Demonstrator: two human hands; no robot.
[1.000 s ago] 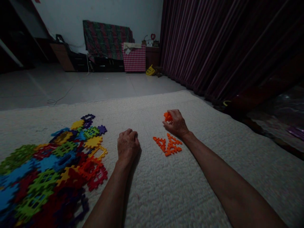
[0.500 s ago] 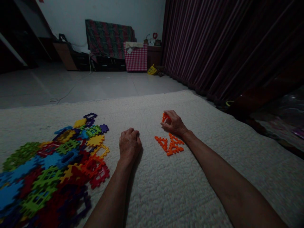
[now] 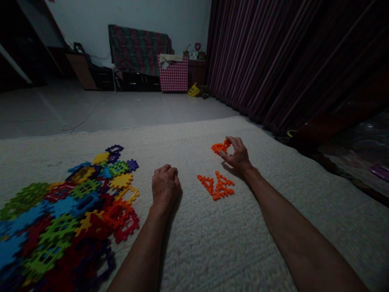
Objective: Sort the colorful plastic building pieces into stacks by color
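My right hand (image 3: 238, 156) pinches an orange toothed plastic piece (image 3: 220, 147) by its right end, just above the white rug (image 3: 212, 243). Two more orange triangular pieces (image 3: 217, 185) lie flat on the rug, just below and left of that hand. My left hand (image 3: 164, 184) rests on the rug as a closed fist, and nothing shows in it. A heap of coloured interlocking plastic pieces (image 3: 67, 207) in green, blue, red, yellow and purple lies to its left.
Beyond the rug lies a pale tiled floor (image 3: 91, 109) with a thin cable on it. A dark striped curtain (image 3: 288, 61) hangs on the right. At the far wall stand a checked pink box (image 3: 173, 74) and furniture under a plaid cloth (image 3: 138, 48).
My right hand has shifted right and slightly up, turning the orange piece from upright in the palm to a flat pinch at its fingertips. The left fist has stayed put.
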